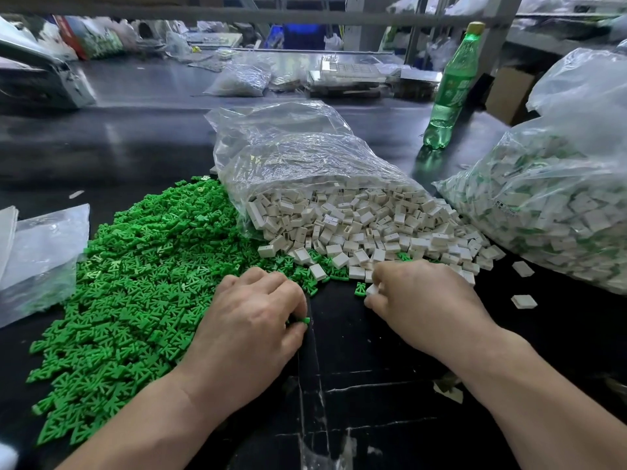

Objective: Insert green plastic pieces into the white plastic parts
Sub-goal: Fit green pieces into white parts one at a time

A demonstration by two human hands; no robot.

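Left hand grip pinches small green plastic piece; right hand grip apparently clamps white square plastic part, near black worktop front edge. Should align slot before pushing.

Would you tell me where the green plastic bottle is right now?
In the head view, the green plastic bottle stands upright at upper right, just right of the open clear bag of white parts.

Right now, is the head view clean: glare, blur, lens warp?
Head view: left hand, right hand, green pieces and white parts sharp; glare streaks on the black table and clear bag; wide-angle warp leans the bottle; far shelves soft.
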